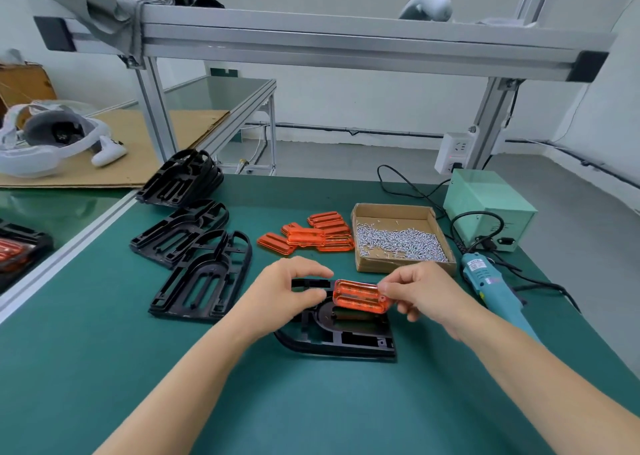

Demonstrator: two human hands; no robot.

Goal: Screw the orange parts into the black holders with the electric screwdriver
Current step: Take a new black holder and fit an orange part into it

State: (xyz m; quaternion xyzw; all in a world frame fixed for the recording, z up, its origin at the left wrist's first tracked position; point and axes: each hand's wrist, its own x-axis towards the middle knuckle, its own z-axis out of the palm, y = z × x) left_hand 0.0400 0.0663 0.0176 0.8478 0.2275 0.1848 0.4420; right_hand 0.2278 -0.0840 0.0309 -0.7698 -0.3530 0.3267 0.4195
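Observation:
A black holder (pixel 341 336) lies on the green mat in front of me. My left hand (pixel 287 291) pinches its far edge between thumb and fingers. My right hand (pixel 420 290) holds an orange part (pixel 360 297) by its right end, over the holder's upper area. Whether the part rests on the holder or hovers just above it is unclear. The blue electric screwdriver (pixel 485 281) lies on the mat to the right, partly behind my right forearm.
Several loose orange parts (pixel 311 234) lie beyond my hands. A cardboard box of screws (pixel 401 238) stands right of them. Stacks of black holders (pixel 204 274) sit at left. A green power supply (pixel 488 205) with cables is at the back right.

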